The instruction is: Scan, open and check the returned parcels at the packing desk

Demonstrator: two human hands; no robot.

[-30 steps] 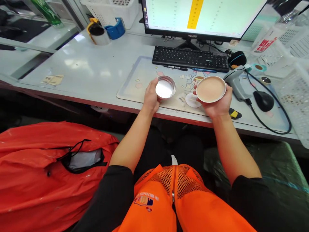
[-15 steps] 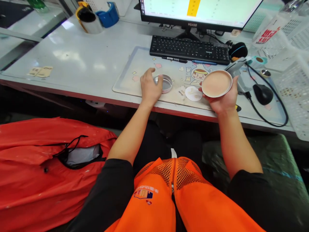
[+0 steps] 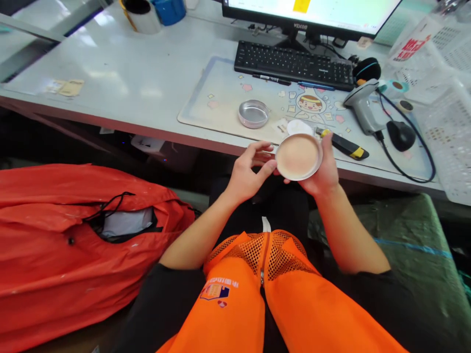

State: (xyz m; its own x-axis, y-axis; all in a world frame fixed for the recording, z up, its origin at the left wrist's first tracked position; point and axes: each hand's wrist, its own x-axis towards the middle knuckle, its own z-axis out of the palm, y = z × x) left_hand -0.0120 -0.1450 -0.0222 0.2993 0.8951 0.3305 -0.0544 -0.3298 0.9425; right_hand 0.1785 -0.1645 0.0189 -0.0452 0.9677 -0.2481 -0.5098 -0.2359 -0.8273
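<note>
A shallow round tin (image 3: pixel 298 157) with a smooth beige filling lies tilted in my right hand (image 3: pixel 323 171), whose thumb rests along its right rim and fingers go beneath. My left hand (image 3: pixel 250 169) is at the tin's left rim, thumb and fingers apart; whether the fingertips touch it I cannot tell. On the desk mat beyond sits a round silver metal lid (image 3: pixel 253 113), its hollow side up. Behind the tin lie a white paper disc (image 3: pixel 300 127) and a black and yellow utility knife (image 3: pixel 344 144).
A keyboard (image 3: pixel 294 66), two pens, a grey barcode scanner (image 3: pixel 362 105) and a mouse (image 3: pixel 401 135) occupy the desk below the monitor (image 3: pixel 309 24). White perforated baskets (image 3: pixel 451 142) stand at the right. Red fabric (image 3: pixel 91 255) is piled at lower left.
My left hand has let go of the metal lid and moved to the tin. My right hand has brought the tin left and closer to me, uncovering the utility knife.
</note>
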